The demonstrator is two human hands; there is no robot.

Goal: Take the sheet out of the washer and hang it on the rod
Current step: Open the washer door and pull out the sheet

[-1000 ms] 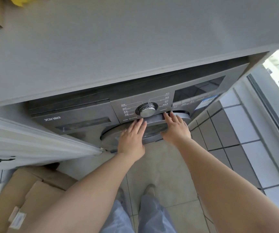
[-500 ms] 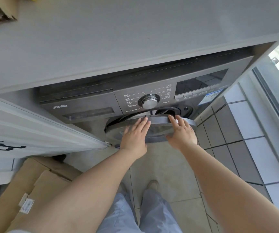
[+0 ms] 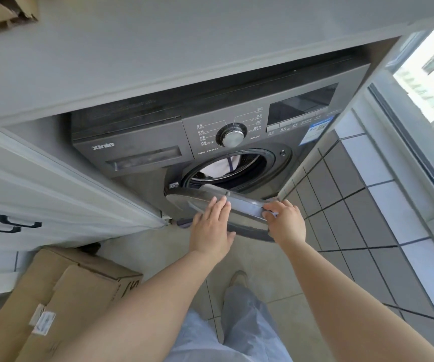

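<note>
Cardboard box (image 3: 61, 296) at far left on the floor, with a white label whose print we cannot read and dark marks on its side. Above it, a white cabinet door (image 3: 40, 194) with black handles. Next, our washer (image 3: 158, 142), dark grey, under a grey countertop (image 3: 184, 48): logo "Xinle" on the drawer panel, model text beginning "XG90" below the silver dial (image 3: 232, 138), program names "Cotton", "Synthetic", "Wool" legible beside it; a blue sticker with a QR code at the panel's right.

Round door (image 3: 205, 198) swung partly open. Our left hand (image 3: 212, 231) lies flat on it, fingers straight. Our right hand (image 3: 286, 222) grips the door's free edge, fingers curled round it. Sheet (image 3: 219, 167), white, sits inside the drum. Grey tiled wall and a window (image 3: 430, 82) at right.
</note>
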